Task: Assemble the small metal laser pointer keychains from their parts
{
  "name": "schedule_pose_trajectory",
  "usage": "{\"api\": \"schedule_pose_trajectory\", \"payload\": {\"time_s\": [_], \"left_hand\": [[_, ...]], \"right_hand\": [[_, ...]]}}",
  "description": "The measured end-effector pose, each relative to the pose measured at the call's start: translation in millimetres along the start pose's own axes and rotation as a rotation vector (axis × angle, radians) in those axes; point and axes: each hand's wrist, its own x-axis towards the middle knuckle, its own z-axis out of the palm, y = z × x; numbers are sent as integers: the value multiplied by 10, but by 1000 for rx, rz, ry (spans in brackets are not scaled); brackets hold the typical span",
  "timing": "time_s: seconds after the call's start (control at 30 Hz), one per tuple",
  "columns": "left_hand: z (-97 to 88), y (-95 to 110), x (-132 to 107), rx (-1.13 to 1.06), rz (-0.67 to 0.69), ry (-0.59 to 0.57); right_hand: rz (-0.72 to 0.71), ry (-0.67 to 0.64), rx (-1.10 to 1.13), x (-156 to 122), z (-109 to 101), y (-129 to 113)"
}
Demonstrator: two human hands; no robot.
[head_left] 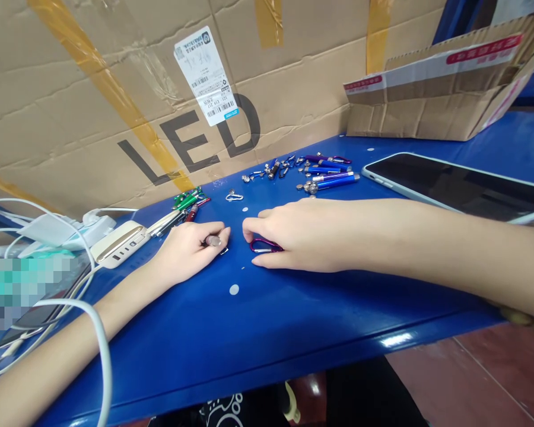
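My left hand (184,252) is closed around a small cylinder, its round brownish metal end (213,241) poking out between thumb and forefinger. Most of the cylinder is hidden in the fist. My right hand (289,234) curls thumb and fingers about a purple carabiner (266,245) just above the blue table (276,320); anything attached to it is under the palm. Beyond the hands lies a loose silver carabiner (234,196). Green and red metal tubes (187,203) are piled past my left hand. Blue and purple tubes (333,178) with carabiners lie beyond my right.
A large cardboard box (115,77) printed "LED" stands along the back. A smaller open carton (409,115) is at the back right. On the right lies a phone (463,184). White cables (100,332) and a power strip (120,244) crowd the left.
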Motion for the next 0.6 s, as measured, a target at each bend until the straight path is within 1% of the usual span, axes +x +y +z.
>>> {"api": "schedule_pose_trajectory", "payload": {"time_s": [0.23,0.27,0.33,0.4,0.47,0.6], "left_hand": [[21,-7,-7,-7,-1,26],[23,-10,-7,3,-1,31],[25,-19,-1,23,-1,36],[24,-28,11,28,-2,33],[24,-33,25,18,-7,30],[21,-19,47,2,-19,32]], "right_hand": [[101,-7,51,-15,-59,-83],[127,-27,77,-15,-72,-96],[193,-12,120,-9,-90,-106],[224,-1,132,-2,-97,-96],[225,-16,121,0,-97,-75],[174,-52,81,-21,-101,-44]]}}
